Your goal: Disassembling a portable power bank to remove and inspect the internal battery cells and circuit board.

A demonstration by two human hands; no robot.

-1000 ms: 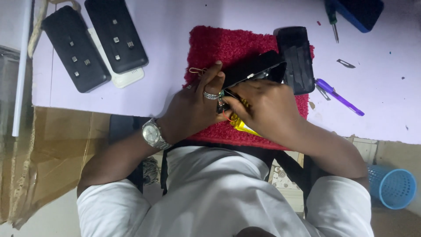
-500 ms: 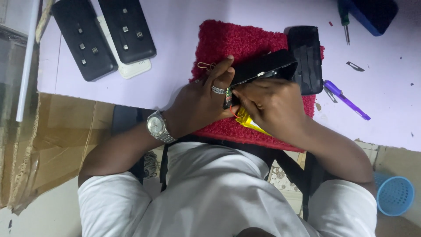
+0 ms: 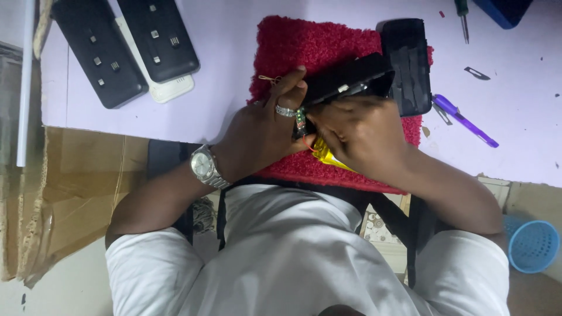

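Observation:
Both my hands meet over a red fluffy mat (image 3: 328, 44) on a pale purple table (image 3: 234, 111). My left hand (image 3: 263, 131), with a ring and a silver wristwatch (image 3: 205, 165), grips the near end of a black power bank case (image 3: 348, 79) that is tilted up off the mat. My right hand (image 3: 363, 131) presses against the case's open side, where a small green circuit board (image 3: 300, 122) and a yellow battery pack (image 3: 328, 157) with a red wire show between my fingers. A black case cover (image 3: 407, 64) lies on the mat just behind.
Two black power banks (image 3: 96, 55) (image 3: 158, 38) and a white one (image 3: 170, 90) lie at the table's back left. A purple tool (image 3: 462, 120), a blade (image 3: 475, 73) and a screwdriver (image 3: 463, 17) lie at right. Cardboard (image 3: 64, 199) sits left, a blue basket (image 3: 533, 246) lower right.
The camera has shifted, so the scene sits lower and more to the right. My hands keep their hold on the case, and my left thumb now reaches further over its edge.

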